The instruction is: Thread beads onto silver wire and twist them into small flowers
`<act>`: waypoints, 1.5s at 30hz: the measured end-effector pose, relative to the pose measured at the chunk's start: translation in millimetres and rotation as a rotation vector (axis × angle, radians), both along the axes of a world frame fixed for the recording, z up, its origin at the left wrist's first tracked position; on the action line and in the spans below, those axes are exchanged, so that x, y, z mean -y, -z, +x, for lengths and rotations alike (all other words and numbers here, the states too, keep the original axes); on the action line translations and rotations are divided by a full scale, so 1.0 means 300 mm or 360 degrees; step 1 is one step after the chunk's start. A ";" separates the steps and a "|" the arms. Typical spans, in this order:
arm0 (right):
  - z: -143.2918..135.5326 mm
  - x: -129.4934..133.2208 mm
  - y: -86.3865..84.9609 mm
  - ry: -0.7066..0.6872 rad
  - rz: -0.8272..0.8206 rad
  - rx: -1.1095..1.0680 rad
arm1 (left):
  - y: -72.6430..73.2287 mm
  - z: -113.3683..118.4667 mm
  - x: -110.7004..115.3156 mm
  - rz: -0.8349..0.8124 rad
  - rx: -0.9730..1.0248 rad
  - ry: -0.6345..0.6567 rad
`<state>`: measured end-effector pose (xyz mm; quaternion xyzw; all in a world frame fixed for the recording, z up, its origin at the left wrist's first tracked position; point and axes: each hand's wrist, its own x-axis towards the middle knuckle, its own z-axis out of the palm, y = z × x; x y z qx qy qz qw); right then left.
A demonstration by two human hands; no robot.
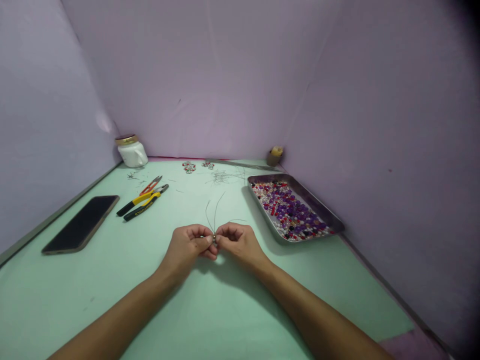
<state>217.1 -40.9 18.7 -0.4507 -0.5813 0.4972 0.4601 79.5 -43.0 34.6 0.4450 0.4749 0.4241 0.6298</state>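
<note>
Over the middle of the green table my left hand (193,242) and my right hand (238,240) meet, fingertips nearly touching. Pinched between them is a small beaded wire piece (214,238), mostly covered by the thumbs and fingers. Thin wire ends (215,212) rise from it and fan out, one bending off to the right. Both hands are closed on this piece. To their right lies a metal tray (264,212) filled with purple, red, white and dark beads (296,210).
Left of my hands lie yellow-black pliers (144,202), red-handled snips (151,185) and a phone (82,225). Farther back are a white jar (132,154), beaded wire pieces (189,167), loose wires (221,176), a bundle of straight wires (240,164) and a small brown-yellow object (275,156). Walls enclose the table.
</note>
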 end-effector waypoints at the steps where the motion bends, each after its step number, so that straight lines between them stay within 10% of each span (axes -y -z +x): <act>1: -0.002 0.003 -0.001 -0.0003 0.0000 -0.0020 | 0.002 0.003 0.001 0.0009 0.0019 -0.0025; 34: -0.024 0.036 -0.031 -0.0076 -0.0458 -0.0722 | -0.016 0.035 0.038 0.0530 -0.0493 -0.0364; 45: 0.019 0.008 -0.004 -0.0703 -0.0940 -0.1072 | -0.025 -0.001 0.009 0.0135 0.0002 0.0004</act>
